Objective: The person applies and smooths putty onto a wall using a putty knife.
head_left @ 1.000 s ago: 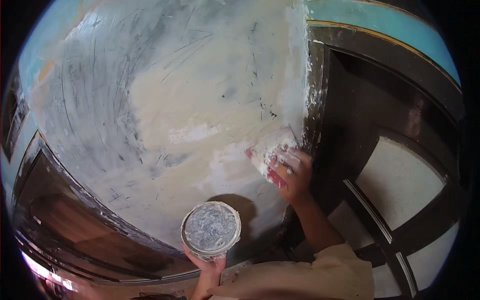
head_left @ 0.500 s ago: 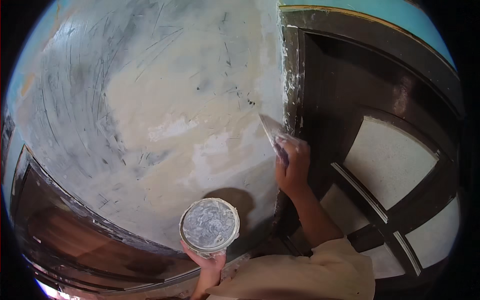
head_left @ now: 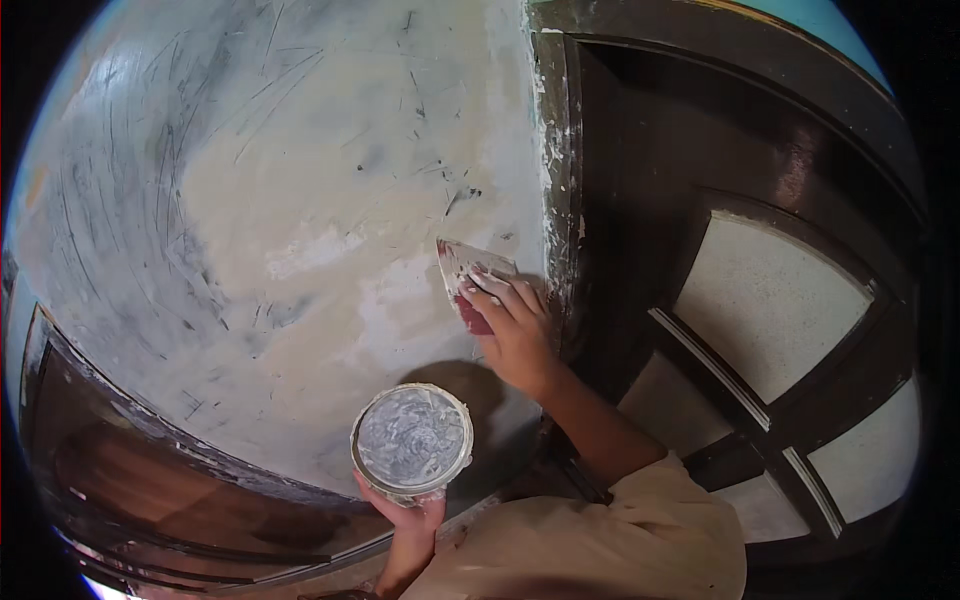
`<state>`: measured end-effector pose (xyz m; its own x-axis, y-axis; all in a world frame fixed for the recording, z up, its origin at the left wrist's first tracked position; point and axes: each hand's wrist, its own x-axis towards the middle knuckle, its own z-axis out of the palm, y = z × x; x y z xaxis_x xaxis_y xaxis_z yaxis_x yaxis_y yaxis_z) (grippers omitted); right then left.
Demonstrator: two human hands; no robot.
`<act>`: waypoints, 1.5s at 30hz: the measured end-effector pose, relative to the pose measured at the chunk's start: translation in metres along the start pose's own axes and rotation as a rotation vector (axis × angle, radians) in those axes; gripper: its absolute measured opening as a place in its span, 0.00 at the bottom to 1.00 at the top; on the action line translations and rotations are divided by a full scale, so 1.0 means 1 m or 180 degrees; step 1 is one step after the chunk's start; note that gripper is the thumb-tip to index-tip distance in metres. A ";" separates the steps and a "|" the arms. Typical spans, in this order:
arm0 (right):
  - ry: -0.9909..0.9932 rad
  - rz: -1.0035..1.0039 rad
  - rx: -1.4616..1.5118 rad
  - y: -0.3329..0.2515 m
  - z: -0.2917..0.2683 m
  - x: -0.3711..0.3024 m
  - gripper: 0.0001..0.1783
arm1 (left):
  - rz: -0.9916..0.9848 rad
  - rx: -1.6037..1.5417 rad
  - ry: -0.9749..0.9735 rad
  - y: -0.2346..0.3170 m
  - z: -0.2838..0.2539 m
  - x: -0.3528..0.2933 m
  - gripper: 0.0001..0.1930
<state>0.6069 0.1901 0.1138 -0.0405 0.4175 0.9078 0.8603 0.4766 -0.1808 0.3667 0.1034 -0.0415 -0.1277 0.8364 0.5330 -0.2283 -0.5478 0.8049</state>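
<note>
My right hand (head_left: pixel 517 335) grips a putty knife (head_left: pixel 478 262) with a wide, smeared metal blade and a reddish handle. The blade lies against the patchy grey and cream wall (head_left: pixel 330 180), a little left of the dark door frame. Lower down, my left hand (head_left: pixel 408 508) holds a round tub (head_left: pixel 413 440) from beneath, its fingers wrapped round the underside. Whitish-grey putty coats the inside of the tub and crusts its rim. Pale patches of putty show on the wall left of the knife.
A dark wooden door frame (head_left: pixel 560 150) with chipped, white-spotted edges stands right of the wall. Beyond it is a dark door with pale panels (head_left: pixel 770 300). At lower left, a brown framed panel (head_left: pixel 170 460) borders the wall.
My right hand has moved left with the putty knife and turned its blade flat to the wall. The tub stays in my left hand, and the whole view has shifted slightly.
</note>
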 end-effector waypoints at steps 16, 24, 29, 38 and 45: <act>-0.0008 -0.0040 -0.0170 0.005 0.005 -0.001 0.24 | -0.1851 -0.2588 0.0716 0.041 0.009 0.026 0.37; 0.0510 -0.0214 -0.0333 0.005 0.016 0.060 0.22 | -0.1391 -0.2117 0.0485 0.038 0.004 0.018 0.37; 0.0138 -0.0319 -0.0372 -0.007 0.055 -0.021 0.21 | -0.1150 -0.1775 0.0653 0.044 0.000 0.014 0.38; 0.0397 -0.0724 0.0112 0.000 0.004 -0.014 0.22 | -0.1749 -0.2745 0.0431 0.047 -0.015 0.016 0.37; 0.1181 -0.0484 0.0063 -0.016 0.000 0.080 0.28 | -0.1565 -0.2068 0.0876 0.033 -0.025 0.010 0.40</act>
<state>0.5903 0.2156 0.1891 0.0227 0.0351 0.9991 0.8485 0.5278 -0.0379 0.3342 0.0942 -0.0163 -0.0797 0.9967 0.0131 -0.8157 -0.0728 0.5739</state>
